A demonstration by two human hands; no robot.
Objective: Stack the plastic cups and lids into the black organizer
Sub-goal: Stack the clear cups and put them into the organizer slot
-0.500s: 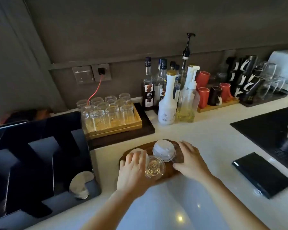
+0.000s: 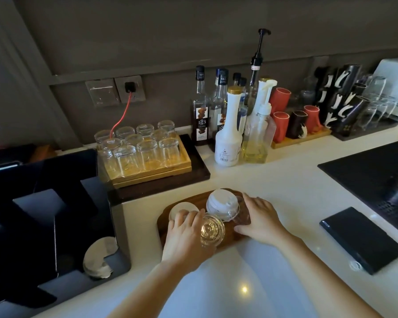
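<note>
Clear plastic cup (image 2: 210,230) gripped in left hand (image 2: 186,237).

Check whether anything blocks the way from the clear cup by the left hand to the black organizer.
Nothing visible does. The clear plastic cup sits on the wooden tray under the left hand; only bare white counter lies between it and the black organizer.

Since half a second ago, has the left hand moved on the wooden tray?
Cannot tell: the left hand grips the clear cup at the same spot on the wooden tray, near its left end.
</note>
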